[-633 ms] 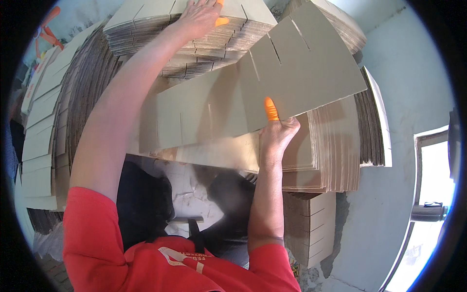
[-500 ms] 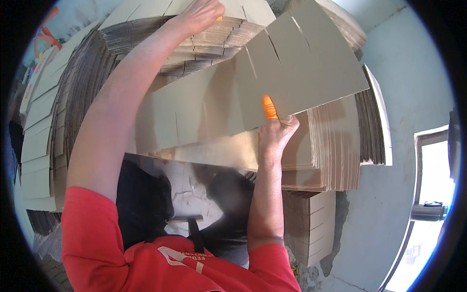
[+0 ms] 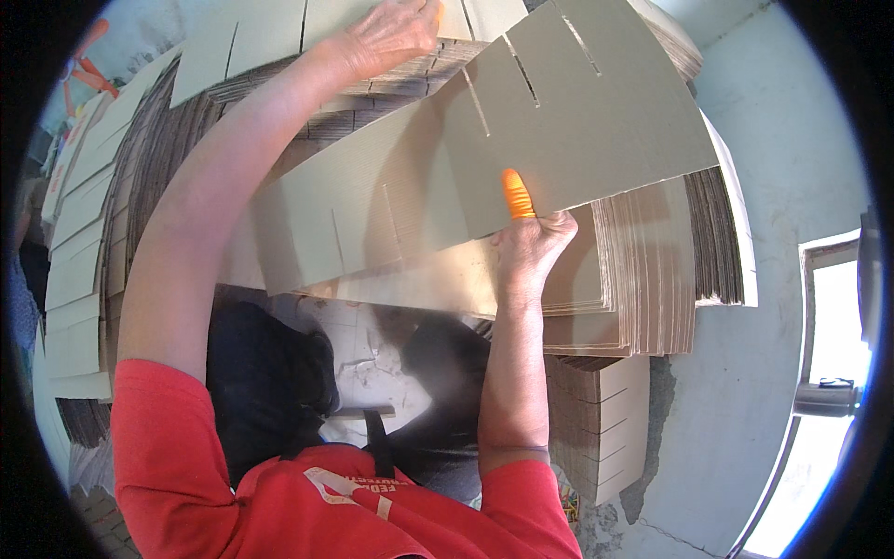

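Note:
My right hand (image 3: 534, 240) grips the lower edge of a slotted cardboard sheet (image 3: 596, 116), with the thumb, in an orange finger cover (image 3: 518, 194), lying on its face. The sheet slants across the middle, several narrow slits cut into it. At the top, my left hand (image 3: 396, 39) is closed on the near edge of another slotted cardboard sheet (image 3: 265, 42). That sheet lies askew over the far stack (image 3: 363, 98), its left corner jutting past the stack's edge. The left fingertips are mostly hidden; a bit of orange shows there.
Several more cardboard stacks stand around: a tall leaning one (image 3: 79, 279) at left, upright sheets (image 3: 647, 270) at right, and a lower slotted stack (image 3: 605, 429) beneath. A pale wall (image 3: 782, 177) and a bright window opening (image 3: 824, 335) bound the right side.
The far stack's top sheet has shifted toward me and left, along with my left hand's slight move. The sheet in my right hand has moved slightly right.

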Demonstrator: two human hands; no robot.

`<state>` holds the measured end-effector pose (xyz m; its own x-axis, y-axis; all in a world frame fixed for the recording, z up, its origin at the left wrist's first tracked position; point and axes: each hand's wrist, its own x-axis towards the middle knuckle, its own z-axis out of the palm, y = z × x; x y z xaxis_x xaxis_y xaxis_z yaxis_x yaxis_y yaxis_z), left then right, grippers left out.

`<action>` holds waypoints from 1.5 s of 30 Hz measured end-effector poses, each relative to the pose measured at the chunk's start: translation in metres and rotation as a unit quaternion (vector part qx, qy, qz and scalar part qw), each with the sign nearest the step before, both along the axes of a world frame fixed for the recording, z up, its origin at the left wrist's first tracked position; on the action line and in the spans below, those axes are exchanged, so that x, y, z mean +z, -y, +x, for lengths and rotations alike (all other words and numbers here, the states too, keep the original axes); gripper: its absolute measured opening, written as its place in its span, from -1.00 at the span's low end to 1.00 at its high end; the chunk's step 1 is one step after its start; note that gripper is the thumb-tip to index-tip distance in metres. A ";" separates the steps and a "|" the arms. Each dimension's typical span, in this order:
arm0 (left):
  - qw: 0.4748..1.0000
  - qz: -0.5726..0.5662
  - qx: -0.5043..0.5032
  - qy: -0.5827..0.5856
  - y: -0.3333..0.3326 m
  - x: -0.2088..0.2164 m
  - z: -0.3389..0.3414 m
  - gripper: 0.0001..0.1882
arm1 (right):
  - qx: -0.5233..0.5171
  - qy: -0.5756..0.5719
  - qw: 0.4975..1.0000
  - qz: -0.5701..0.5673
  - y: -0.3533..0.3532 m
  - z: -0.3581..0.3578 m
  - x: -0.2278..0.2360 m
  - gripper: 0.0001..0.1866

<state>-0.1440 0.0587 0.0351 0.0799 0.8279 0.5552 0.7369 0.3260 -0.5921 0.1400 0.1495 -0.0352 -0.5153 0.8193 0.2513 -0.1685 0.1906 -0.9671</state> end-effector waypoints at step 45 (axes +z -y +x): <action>0.943 0.256 0.123 0.174 -0.015 -0.013 -0.010 -0.65 | 0.008 0.034 0.998 0.049 0.014 0.000 0.013 -0.75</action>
<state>-0.1539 0.0733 0.0219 -0.3392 0.4138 0.8448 0.7226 0.6896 -0.0476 0.1396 0.1355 -0.0218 -0.5465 0.7844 0.2935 -0.1062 0.2827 -0.9533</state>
